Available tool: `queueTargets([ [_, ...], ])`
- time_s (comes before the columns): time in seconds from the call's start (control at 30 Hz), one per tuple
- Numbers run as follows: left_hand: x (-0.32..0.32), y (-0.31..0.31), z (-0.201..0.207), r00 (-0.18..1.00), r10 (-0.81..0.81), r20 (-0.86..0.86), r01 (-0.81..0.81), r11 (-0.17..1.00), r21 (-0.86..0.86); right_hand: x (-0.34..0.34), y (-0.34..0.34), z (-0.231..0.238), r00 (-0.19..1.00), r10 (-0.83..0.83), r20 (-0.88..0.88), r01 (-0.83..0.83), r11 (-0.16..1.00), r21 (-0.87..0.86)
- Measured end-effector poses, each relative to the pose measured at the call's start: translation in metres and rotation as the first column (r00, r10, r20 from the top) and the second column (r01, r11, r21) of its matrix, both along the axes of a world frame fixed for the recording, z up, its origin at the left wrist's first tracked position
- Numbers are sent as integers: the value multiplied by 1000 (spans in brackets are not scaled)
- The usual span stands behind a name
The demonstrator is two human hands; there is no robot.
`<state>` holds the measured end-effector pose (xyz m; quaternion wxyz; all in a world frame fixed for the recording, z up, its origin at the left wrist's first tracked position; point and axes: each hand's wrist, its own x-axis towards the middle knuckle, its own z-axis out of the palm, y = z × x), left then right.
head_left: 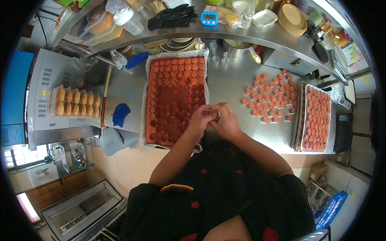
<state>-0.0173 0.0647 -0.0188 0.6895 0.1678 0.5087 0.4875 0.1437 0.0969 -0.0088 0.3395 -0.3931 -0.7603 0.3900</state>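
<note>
Light, even pressure seems best, with both hands (201, 119) pinched nearly closed on a small reddish piece (217, 117).

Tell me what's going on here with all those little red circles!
A person's left hand and right hand meet around a small reddish piece, partly hidden from view. They are by the right edge of a big red sheet that has rows of circles in it. Lots of small red rounds sit on the metal table to the right, next to a tray filled with rows of similar ones.
</note>
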Motion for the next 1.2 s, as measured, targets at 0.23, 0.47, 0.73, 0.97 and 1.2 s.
queueTargets([
  [0.23, 1, 5, -15, 976, -111, -188, 128, 988, 82, 8, 7, -1, 983, 159, 96, -167, 983, 82],
  [0.47, 13, 9, -34, 980, 25, -198, -14, 998, 60, 10, 10, -8, 973, 106, 204, -119, 992, 51],
  [0.73, 43, 11, -37, 964, 75, -255, -98, 992, -81, 16, 11, -18, 929, 159, 335, -112, 982, -154],
  [0.97, 36, 16, -79, 872, 15, -490, -25, 1000, -15, 16, 24, -26, 884, 104, 456, -80, 994, -70],
  [1.2, -22, 29, -149, 505, -80, -859, 175, 985, 11, 37, 139, -116, 610, -15, 793, -66, 995, 69],
])
